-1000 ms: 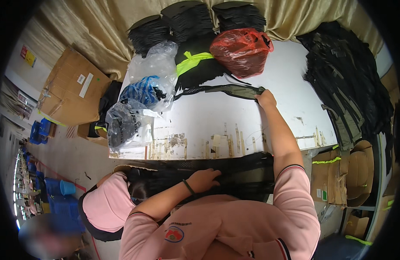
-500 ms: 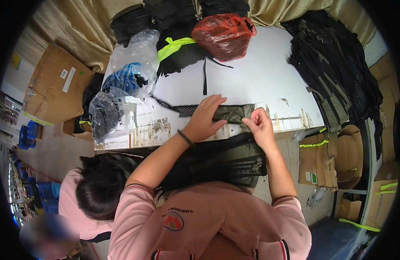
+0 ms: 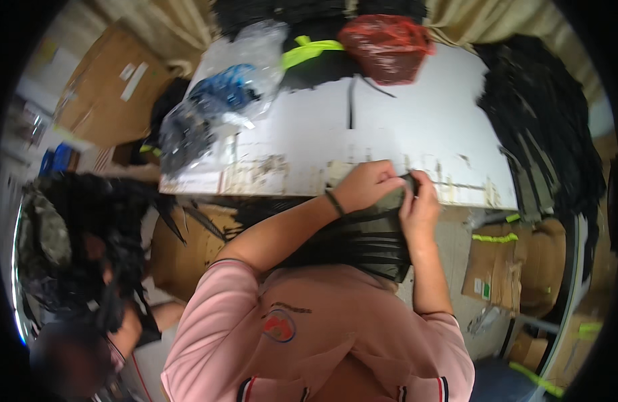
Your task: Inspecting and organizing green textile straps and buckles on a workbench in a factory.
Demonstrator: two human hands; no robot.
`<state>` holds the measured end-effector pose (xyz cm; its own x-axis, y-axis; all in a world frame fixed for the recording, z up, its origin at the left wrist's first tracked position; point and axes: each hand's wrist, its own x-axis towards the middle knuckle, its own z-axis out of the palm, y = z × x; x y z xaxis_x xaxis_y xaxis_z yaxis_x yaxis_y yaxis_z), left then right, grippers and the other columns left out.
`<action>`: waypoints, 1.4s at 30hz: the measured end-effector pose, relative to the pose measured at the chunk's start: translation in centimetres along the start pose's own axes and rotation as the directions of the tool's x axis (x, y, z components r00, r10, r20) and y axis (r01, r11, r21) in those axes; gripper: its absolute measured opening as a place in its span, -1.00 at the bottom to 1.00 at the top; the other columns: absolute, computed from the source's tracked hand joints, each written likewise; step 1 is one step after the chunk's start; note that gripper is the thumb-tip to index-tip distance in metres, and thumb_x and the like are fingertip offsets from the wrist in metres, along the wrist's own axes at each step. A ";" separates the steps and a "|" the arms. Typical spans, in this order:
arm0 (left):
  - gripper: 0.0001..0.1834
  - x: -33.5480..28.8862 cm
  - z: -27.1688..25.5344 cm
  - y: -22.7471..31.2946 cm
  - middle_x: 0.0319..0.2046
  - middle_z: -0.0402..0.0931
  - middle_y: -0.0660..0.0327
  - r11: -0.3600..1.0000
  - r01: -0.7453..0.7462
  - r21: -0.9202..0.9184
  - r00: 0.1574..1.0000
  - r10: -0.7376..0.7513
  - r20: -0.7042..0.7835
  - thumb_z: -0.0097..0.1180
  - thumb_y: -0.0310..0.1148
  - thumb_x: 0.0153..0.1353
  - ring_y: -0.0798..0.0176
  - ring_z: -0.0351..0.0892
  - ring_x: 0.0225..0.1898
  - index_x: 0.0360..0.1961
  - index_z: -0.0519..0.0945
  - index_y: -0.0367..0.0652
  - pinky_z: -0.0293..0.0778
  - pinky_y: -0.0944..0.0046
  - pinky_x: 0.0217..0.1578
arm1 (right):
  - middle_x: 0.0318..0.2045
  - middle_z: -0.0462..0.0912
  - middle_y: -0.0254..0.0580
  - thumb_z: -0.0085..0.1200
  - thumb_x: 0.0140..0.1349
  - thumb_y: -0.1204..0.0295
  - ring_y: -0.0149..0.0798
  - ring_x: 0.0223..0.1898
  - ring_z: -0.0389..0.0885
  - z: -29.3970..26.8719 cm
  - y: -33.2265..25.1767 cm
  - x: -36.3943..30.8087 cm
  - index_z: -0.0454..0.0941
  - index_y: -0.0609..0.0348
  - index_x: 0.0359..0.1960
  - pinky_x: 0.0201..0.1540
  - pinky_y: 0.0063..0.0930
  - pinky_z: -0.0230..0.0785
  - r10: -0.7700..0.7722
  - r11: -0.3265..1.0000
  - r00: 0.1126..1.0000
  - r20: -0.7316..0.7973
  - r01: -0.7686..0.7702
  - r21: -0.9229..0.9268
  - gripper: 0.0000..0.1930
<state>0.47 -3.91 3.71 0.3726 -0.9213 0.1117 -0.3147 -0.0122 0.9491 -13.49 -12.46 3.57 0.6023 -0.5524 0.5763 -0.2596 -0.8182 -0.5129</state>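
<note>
Just in front of the table's front edge, my left hand (image 3: 371, 186) and my right hand (image 3: 421, 204) are close together, fingers pinched. Between them is an olive-green fabric piece (image 3: 391, 201), gripped near its top edge, where a dark bit shows at the fingertips. The fingers hide much of this edge. Below my hands, against my body, lies a pile of black and olive fabric strips (image 3: 369, 244). My left forearm covers part of that pile.
The white table (image 3: 429, 120) bears clear plastic bags (image 3: 255, 50), a red plastic bag (image 3: 386, 50), a neon-yellow strip (image 3: 312, 52) and black fabric stacks (image 3: 543, 114). Cardboard boxes (image 3: 493, 268) stand at right. At left, another person is beside a large black bundle (image 3: 88, 234).
My hands have come together and drawn the olive piece off the tabletop toward me. My left hand, spread flat before, now pinches. The view shifted; a black bundle appeared at left.
</note>
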 end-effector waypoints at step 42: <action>-0.83 -2.8 -4.3 2.9 -0.25 0.48 0.26 0.966 -0.156 -0.205 0.970 0.189 0.152 -0.14 -0.51 0.28 0.42 0.42 -0.17 -0.18 0.50 -0.24 0.34 0.40 -0.08 | -0.34 0.56 -0.29 -0.04 0.24 0.60 -0.46 -0.36 0.54 0.0 -0.7 -1.0 0.41 0.23 -0.20 -0.28 -0.50 0.47 0.019 -0.222 0.652 0.758 -0.737 0.639 -0.88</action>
<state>2.21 0.31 7.41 0.1692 -0.9552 0.2427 -0.1836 0.2114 0.9600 -13.86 -11.37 3.35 0.9601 -0.2545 -0.1163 0.0962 0.6906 -0.7168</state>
